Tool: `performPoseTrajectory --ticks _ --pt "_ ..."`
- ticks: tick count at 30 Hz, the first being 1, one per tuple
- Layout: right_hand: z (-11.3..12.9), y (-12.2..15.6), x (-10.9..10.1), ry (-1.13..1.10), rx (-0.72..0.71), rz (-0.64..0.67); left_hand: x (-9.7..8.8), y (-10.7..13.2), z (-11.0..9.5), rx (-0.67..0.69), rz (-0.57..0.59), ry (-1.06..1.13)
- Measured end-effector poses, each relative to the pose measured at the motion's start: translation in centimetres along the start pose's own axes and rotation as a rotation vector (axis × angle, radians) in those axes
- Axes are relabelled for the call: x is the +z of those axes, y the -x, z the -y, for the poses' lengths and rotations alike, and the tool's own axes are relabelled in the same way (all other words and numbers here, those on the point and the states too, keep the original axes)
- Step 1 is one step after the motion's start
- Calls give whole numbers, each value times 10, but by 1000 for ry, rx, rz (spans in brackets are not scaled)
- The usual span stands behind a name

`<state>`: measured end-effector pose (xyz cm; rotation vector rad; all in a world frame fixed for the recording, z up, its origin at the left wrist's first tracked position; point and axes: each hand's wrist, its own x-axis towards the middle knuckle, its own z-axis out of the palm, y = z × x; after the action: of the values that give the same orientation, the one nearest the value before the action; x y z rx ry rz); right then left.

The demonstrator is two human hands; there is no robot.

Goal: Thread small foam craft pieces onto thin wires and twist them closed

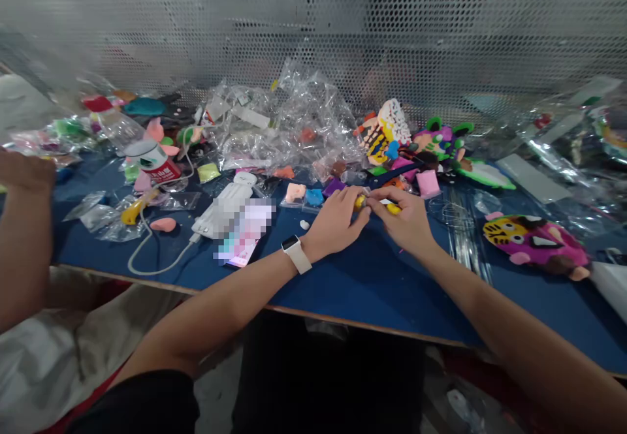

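Both hands pinch yellow clay — left hand [337, 220] and right hand [406, 222] clamped on it [393, 209] mid-table — squeeze harder and it could tear.

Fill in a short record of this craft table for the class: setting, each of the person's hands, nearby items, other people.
Setting: blue table, perforated metal screen behind
Left hand: smartwatch on wrist, fingers pinching a yellow clay piece
Right hand: holds another yellow piece, fingertips meeting the left hand
Nearby: clear plastic bags, glue bottle, white cable, pink tiger figure
Others: a co-worker's arm at the left edge
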<state>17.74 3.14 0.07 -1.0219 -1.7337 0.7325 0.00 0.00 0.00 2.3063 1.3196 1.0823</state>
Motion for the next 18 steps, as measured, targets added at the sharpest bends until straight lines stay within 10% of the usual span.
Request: performPoseTrajectory --ticks 18 --pt "-2 2 -1 -61 13 -6 -3 -4 -2 -39 -4 -45"
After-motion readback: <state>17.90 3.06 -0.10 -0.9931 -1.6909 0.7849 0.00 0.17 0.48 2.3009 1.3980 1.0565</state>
